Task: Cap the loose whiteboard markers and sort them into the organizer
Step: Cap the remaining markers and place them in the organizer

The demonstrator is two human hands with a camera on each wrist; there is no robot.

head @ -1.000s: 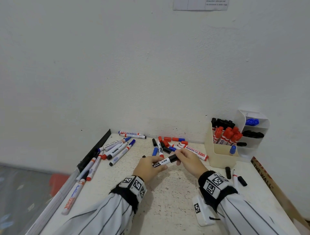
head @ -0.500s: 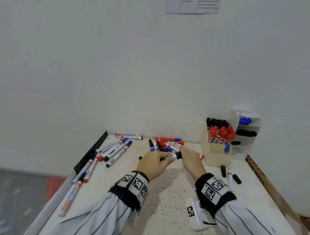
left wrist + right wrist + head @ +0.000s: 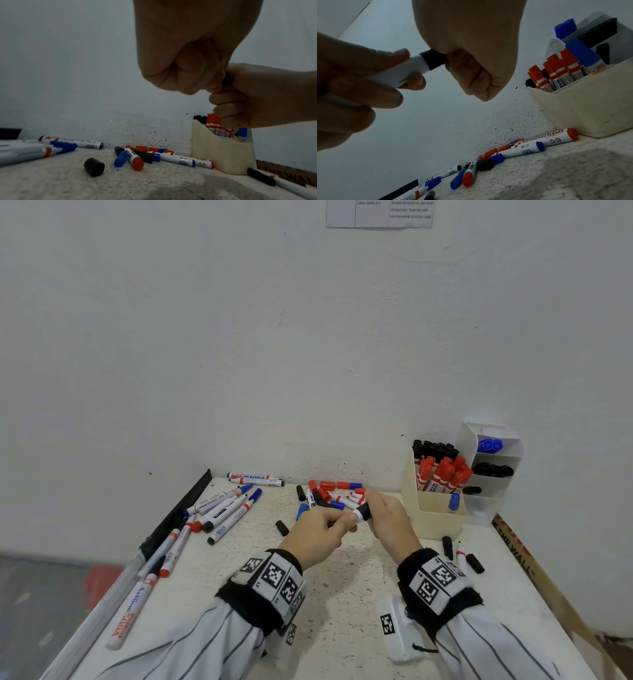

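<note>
Above the table's middle my left hand [image 3: 329,525] grips the white barrel of a black whiteboard marker [image 3: 406,67]. My right hand [image 3: 383,513] holds its black cap [image 3: 365,511], which sits on the marker's end. In the right wrist view the cap [image 3: 433,59] meets the barrel beside my curled fingers [image 3: 471,75]. The cream organizer [image 3: 428,508] stands to the right with red, black and one blue marker upright in it. A pile of loose markers and caps [image 3: 329,494] lies by the wall behind my hands.
More markers [image 3: 222,508] lie at the left, near a black strip along the table's edge. A loose black cap [image 3: 282,528] sits left of my hands. Caps and an uncapped red marker [image 3: 460,558] lie by the organizer. A white tiered holder [image 3: 493,467] stands behind it.
My hands have closed together along the marker, so less of the barrel shows between them. They have drifted slightly right, toward the organizer.
</note>
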